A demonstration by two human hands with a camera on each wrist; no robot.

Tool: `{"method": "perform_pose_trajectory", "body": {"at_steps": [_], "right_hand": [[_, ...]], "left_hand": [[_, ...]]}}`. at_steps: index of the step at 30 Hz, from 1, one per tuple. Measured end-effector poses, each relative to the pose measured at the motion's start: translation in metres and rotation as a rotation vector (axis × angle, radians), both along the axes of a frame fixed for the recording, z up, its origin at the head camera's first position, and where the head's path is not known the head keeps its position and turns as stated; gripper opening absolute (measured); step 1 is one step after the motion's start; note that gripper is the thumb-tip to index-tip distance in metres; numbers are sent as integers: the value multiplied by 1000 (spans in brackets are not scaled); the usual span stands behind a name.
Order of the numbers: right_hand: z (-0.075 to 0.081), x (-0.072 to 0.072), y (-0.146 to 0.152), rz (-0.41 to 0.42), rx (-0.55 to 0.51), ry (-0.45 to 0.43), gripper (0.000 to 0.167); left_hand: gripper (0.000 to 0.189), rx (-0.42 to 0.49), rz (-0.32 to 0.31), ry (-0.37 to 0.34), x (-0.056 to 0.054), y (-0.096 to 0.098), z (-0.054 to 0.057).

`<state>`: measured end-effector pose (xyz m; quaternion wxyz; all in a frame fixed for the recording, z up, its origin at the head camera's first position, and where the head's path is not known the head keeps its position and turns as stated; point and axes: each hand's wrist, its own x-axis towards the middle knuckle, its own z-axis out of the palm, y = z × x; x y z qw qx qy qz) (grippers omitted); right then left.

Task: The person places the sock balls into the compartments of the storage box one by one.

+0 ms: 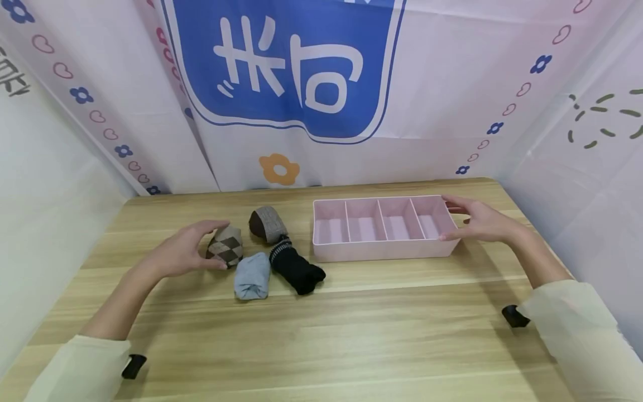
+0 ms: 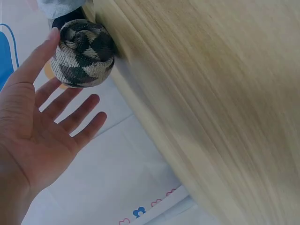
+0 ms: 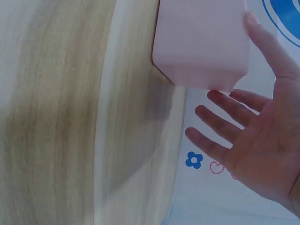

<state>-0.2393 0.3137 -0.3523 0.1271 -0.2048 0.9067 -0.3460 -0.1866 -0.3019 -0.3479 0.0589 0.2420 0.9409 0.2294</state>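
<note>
In the head view, a rolled argyle sock (image 1: 227, 245) in brown and beige sits between the thumb and index finger of my left hand (image 1: 181, 251). The left wrist view shows the thumb at the edge of this sock (image 2: 84, 54), while the other fingers spread out loosely. My right hand (image 1: 484, 220) is at the right end of a pink divided box (image 1: 382, 250), thumb at its near corner and fingers by the end wall. From the right wrist, those fingers look spread and nearly straight beside the box (image 3: 201, 42).
Beside the argyle sock lie a rolled light-blue sock (image 1: 252, 276), a black sock (image 1: 296, 268) and a grey-and-brown sock (image 1: 268, 224). All rest on a wooden table (image 1: 321, 340). Printed cloth (image 1: 422, 151) hangs along its back edge and sides.
</note>
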Motion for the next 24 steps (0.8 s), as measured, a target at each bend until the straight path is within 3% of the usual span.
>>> {"method": "perform_pose_trajectory", "body": {"at_steps": [8,24], "right_hand": [[-7,-3,0,-22,-86,-41,102],[-9,0,1,-37,-131,-103,103]], "left_hand": [[98,1,-28,-2,-3,-3,-3],[82,8,-14,19,-7,1,-6]]}}
